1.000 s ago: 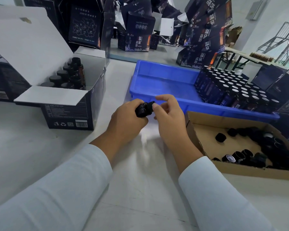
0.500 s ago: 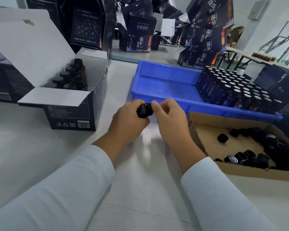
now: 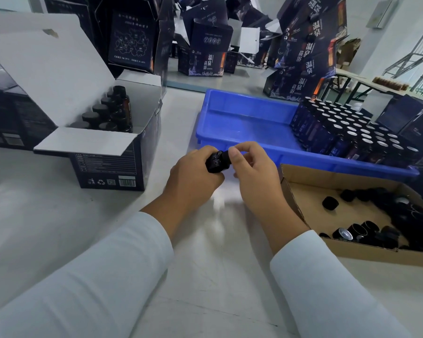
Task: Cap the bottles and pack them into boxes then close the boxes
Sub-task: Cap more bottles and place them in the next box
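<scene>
bare table [image 3: 205,276] ahead, open box [image 3: 112,162] left, cardboard tray [image 3: 300,206] right

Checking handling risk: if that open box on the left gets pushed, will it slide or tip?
The open box probably slides: it sits flat with bottles inside. Its raised lid likely flexes, being thin card.

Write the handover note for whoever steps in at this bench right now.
Left hand grips a small dark bottle above the table; right hand pinches the cap at its top, so capping is under way.
The open box on the left holds capped bottles, with room remaining and flaps up.
The blue tray holds many uncapped bottles at its right end.
The cardboard tray on the right holds loose caps.
Left: finish this cap, box the bottle, cap the rest, close the box.
</scene>
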